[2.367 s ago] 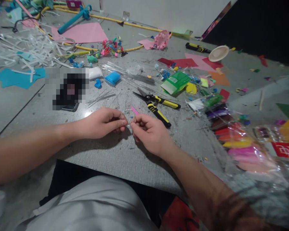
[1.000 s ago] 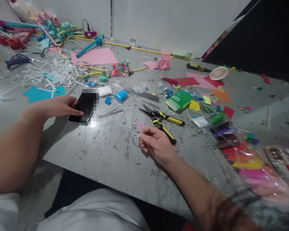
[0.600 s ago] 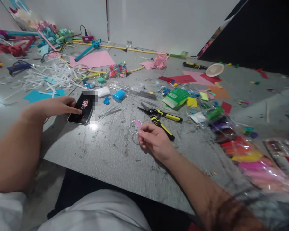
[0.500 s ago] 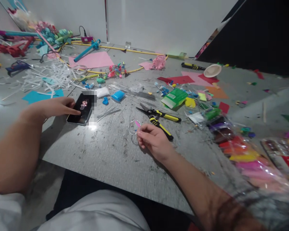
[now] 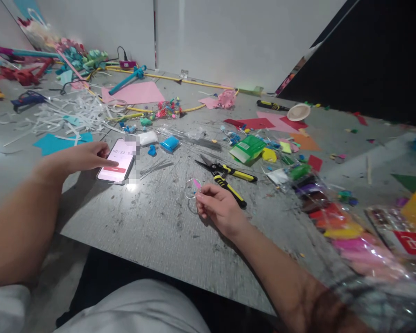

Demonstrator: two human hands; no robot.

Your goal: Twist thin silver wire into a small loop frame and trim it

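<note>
My left hand (image 5: pixel 81 157) reaches over a smartphone (image 5: pixel 122 155) lying on the table, its index finger stretched out onto the lit screen and the other fingers partly curled. The screen shows timer digits and a red bar. Thumb and fingertips of my right hand (image 5: pixel 219 207) pinch a thin clear or wire ring (image 5: pixel 185 189), held just above the table. A small pink piece (image 5: pixel 196 183) and a tiny blue bit sit on the ring. Right behind that hand lie black-and-yellow pruning shears (image 5: pixel 225 175) with blades apart.
Thin wires (image 5: pixel 156 167), blue (image 5: pixel 169 144) and green (image 5: pixel 247 148) clay packets lie mid-table. White paper strips (image 5: pixel 79 113) pile up at left. Bagged coloured clay (image 5: pixel 346 231) lies at right. A yellow hoop (image 5: pixel 194 84) lies near the back panel (image 5: pixel 229 41).
The phone screen has switched from a dark lock screen to a bright timer page under my left finger. My right hand still pinches the ring. The view has shifted slightly.
</note>
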